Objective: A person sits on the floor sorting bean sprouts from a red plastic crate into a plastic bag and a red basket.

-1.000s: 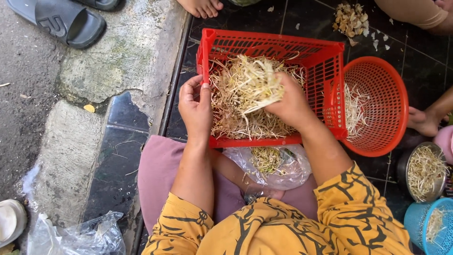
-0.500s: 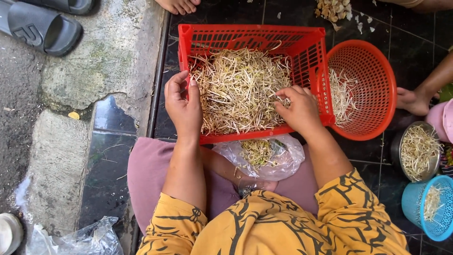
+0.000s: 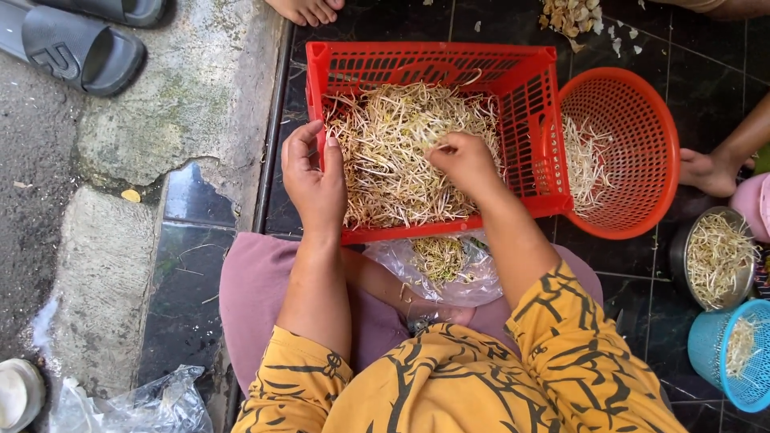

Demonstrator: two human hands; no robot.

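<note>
Sitting over the red rectangular crate [image 3: 513,80] on the dark tiled floor [image 3: 192,321], I have most of the sorting ahead of me, judging by the heap: the bean sprouts [image 3: 401,160] fill the crate's bottom almost wall to wall. Just right of it, touching its side, the round orange basket [image 3: 634,152] holds only a thin scatter of sprouts, so little has gone across. Below the crate's near wall, on my lap, a clear plastic bag [image 3: 449,265] carries a small clump of greenish bits, what looks like trimmings. Farther right, a metal bowl [image 3: 714,256] has a modest pile and a blue basket [image 3: 734,357] a few strands, beside someone else's foot [image 3: 706,172]. My left hand [image 3: 314,183] rests at the crate's left wall, fingers loosely curled; whether they pinch anything I cannot tell. My right hand [image 3: 464,164] lies on the middle of the heap, its fingertips closed on a few sprouts.
</note>
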